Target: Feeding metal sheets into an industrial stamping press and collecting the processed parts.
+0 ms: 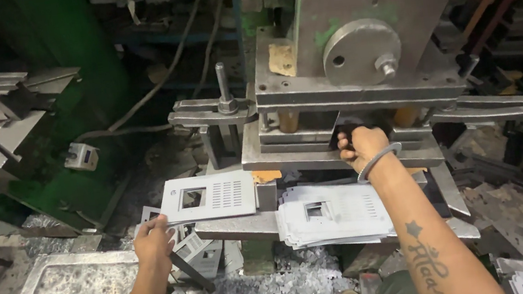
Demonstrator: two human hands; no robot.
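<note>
Right hand (pixel 362 145) reaches into the press (pixel 357 51) die gap, fingers curled; whether they grip anything inside cannot be told. Left hand (pixel 154 240) lies left of and below the press bed, fingers closed on the near left corner of a punched plate (pixel 208 197). The plate's long axis runs left-right. A stack (pixel 332 215) of like plates lies just below the press, under the right forearm.

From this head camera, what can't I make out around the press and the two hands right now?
- Right hand: fingertips hidden inside the dark press gap; any part held there unseen.
- Left hand: covers the corner of the punched plate; grip unclear.
- Plate stack: partly hidden by the right forearm.
</note>
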